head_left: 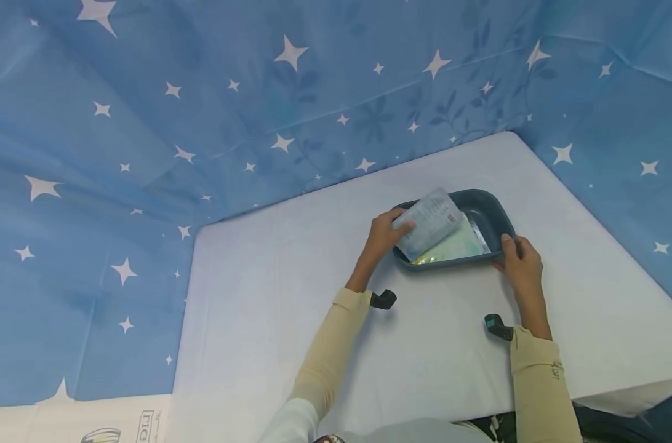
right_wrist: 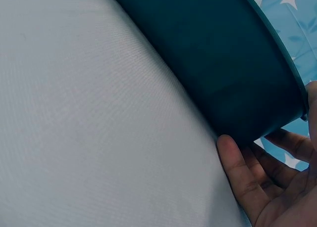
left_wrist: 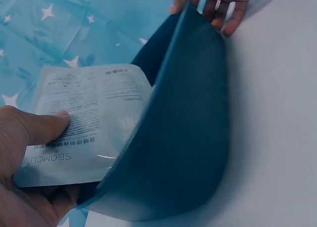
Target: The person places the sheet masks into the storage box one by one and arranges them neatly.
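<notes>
My left hand pinches a pale, flat sheet mask packet between thumb and fingers. In the left wrist view, small print and "SEOMOU" show on the packet, which tilts over the bin's rim. A dark teal plastic bin stands on the table, and a light green packet lies inside it, partly covered by the held one. My right hand grips the bin's right front corner, thumb over the rim. From the right wrist, its fingers show under and along the bin's outer wall.
A white cloth covers the table. Blue curtains with white stars hang behind the far edge and along the right side. A printed cream panel shows at the lower left.
</notes>
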`<move>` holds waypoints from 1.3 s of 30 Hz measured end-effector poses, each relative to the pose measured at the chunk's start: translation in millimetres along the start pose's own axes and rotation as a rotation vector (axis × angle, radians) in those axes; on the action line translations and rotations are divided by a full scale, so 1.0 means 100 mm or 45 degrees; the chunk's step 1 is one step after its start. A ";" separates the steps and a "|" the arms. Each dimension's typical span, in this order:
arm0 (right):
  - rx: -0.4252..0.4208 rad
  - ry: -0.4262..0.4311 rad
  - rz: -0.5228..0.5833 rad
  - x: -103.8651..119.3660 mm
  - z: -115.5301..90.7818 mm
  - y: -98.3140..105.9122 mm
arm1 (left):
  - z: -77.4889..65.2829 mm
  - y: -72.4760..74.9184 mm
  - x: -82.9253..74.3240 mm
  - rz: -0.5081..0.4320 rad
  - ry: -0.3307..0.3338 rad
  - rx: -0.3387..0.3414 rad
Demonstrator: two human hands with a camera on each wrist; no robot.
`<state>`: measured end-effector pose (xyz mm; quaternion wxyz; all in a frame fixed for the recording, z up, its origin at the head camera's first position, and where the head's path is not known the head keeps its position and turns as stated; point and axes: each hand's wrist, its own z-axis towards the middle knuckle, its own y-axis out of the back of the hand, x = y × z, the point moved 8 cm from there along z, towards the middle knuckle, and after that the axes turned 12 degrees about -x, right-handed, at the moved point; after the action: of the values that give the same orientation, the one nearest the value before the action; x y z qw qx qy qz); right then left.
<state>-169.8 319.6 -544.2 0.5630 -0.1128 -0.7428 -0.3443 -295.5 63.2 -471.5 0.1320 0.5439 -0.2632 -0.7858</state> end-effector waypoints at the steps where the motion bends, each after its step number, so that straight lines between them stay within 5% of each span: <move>1: -0.001 -0.001 0.000 0.00 0.00 0.00 | 0.00 -0.02 -0.01 0.013 -0.010 0.005; 8: -0.001 -0.005 0.002 0.00 0.00 0.00 | 0.00 -0.16 -0.07 0.081 -0.052 0.048; 18: -0.010 -0.007 0.002 -0.01 0.00 -0.01 | -0.03 -0.24 -0.20 0.547 -0.245 0.012; 27: -0.013 0.017 -0.008 0.01 0.01 0.00 | -0.07 -0.26 -0.26 0.742 -0.357 -0.034; 39: 0.003 -0.017 -0.002 -0.02 0.00 -0.01 | -0.08 -0.36 -0.22 0.927 -0.437 0.019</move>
<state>-170.1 319.3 -546.1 0.5579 -0.1140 -0.7470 -0.3432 -277.0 101.6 -476.3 0.3521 0.2766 -0.4625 -0.7653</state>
